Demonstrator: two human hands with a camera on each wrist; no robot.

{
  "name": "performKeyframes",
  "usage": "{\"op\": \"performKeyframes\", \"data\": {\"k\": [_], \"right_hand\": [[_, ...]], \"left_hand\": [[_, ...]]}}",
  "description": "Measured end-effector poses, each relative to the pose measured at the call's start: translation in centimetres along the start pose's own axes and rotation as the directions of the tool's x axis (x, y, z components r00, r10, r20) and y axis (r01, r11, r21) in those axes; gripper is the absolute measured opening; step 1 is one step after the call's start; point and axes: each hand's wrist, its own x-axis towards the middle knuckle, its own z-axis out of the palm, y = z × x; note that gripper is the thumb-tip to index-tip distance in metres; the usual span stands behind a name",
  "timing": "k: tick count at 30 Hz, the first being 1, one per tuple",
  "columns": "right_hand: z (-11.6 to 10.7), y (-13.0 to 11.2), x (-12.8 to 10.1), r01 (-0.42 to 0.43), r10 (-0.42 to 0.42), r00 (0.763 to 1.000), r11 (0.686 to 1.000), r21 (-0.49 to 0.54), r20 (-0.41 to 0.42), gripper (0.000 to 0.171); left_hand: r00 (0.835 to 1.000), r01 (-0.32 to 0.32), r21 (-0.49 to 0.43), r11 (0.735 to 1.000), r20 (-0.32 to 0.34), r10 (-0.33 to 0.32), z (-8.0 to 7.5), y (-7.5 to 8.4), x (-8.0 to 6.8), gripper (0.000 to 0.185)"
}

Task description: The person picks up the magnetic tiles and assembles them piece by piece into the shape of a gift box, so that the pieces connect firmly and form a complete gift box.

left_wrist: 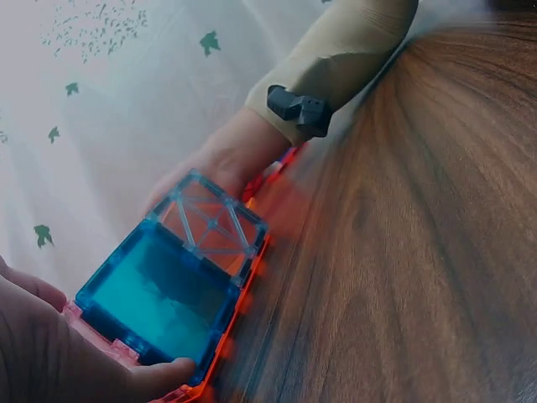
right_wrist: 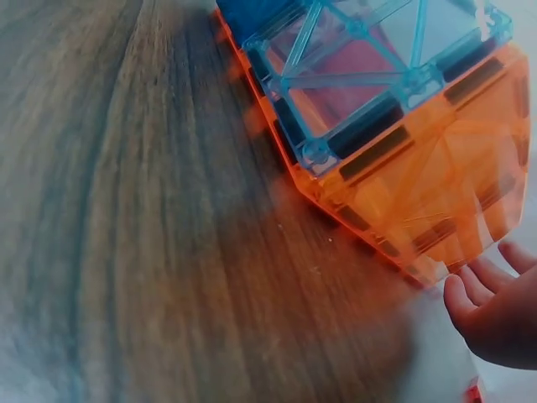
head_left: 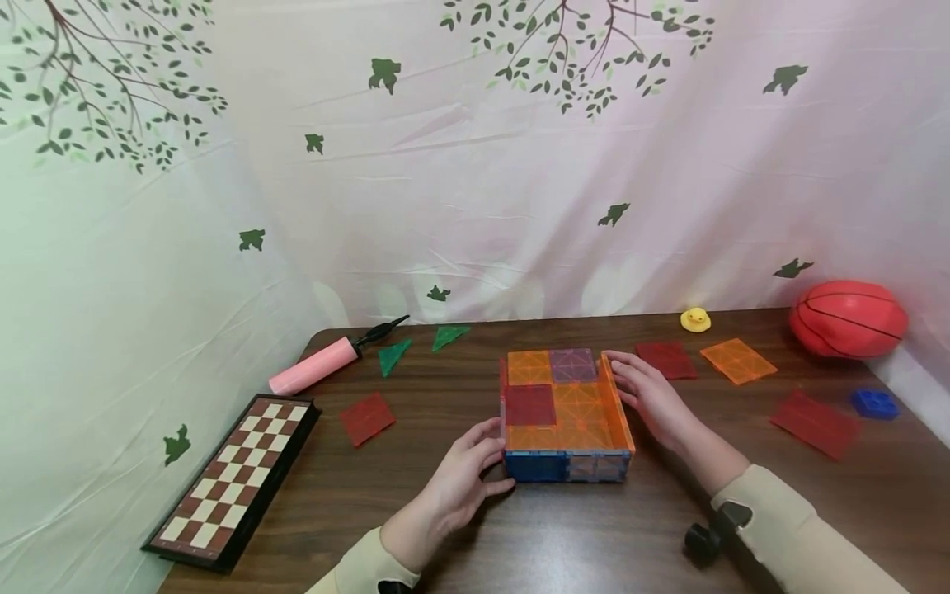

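The left hand (head_left: 460, 483) grips the near left corner of the tile box (head_left: 566, 412) on the table (head_left: 594, 536), fingers curled on it. The right hand (head_left: 653, 396) lies with straight fingers against its orange right wall.

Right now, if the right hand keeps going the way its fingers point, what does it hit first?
The right hand lies along the orange translucent side wall of the magnetic-tile tray; its fingers point toward the far curtain, and the way looks free, though depth is unclear.
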Motion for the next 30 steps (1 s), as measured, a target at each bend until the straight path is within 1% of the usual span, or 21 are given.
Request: {"op": "performKeyframes", "data": {"k": [3,10,14,17,21,25,28,30], "right_hand": [[-0.1,0.2,0.0,-0.008,0.008,1.000,1.000,0.004,0.003,0.069],[-0.4,0.5,-0.3,0.016,-0.016,1.000,1.000,0.019,-0.013,0.068],[-0.6,0.6,-0.8,0.027,-0.027,0.999,0.999,0.024,-0.020,0.067],[-0.9,0.6,-1.6,0.031,-0.031,0.999,0.999,0.024,-0.010,0.066],[-1.4,0.7,-2.7,0.042,-0.043,0.999,0.998,0.053,0.012,0.062],[-1.9,0.9,-3.9,0.040,-0.043,0.999,0.995,0.096,0.030,0.050],[-2.2,1.0,-4.7,0.022,-0.027,0.999,0.994,0.108,0.045,0.042],[-2.3,1.0,-5.2,0.020,-0.028,0.997,0.994,0.111,0.071,0.039]], "left_hand": [[1.000,-0.005,0.003,1.000,-0.002,0.005,0.0,-0.1,0.1,0.061],[0.999,-0.039,0.038,0.998,-0.008,0.040,-0.3,0.2,0.2,0.057],[0.998,-0.062,0.057,0.996,-0.029,0.064,-0.7,0.4,0.5,0.053],[0.995,-0.081,0.062,0.995,-0.053,0.084,-1.2,0.5,0.8,0.050],[0.990,-0.097,0.069,0.993,-0.095,0.103,-1.8,0.6,1.5,0.047],[0.983,-0.104,0.091,0.990,-0.140,0.116,-2.3,0.9,2.4,0.045],[0.977,-0.114,0.106,0.988,-0.169,0.131,-2.5,1.2,3.1,0.044],[0.972,-0.125,0.107,0.986,-0.184,0.143,-2.8,1.3,3.7,0.042]]}}
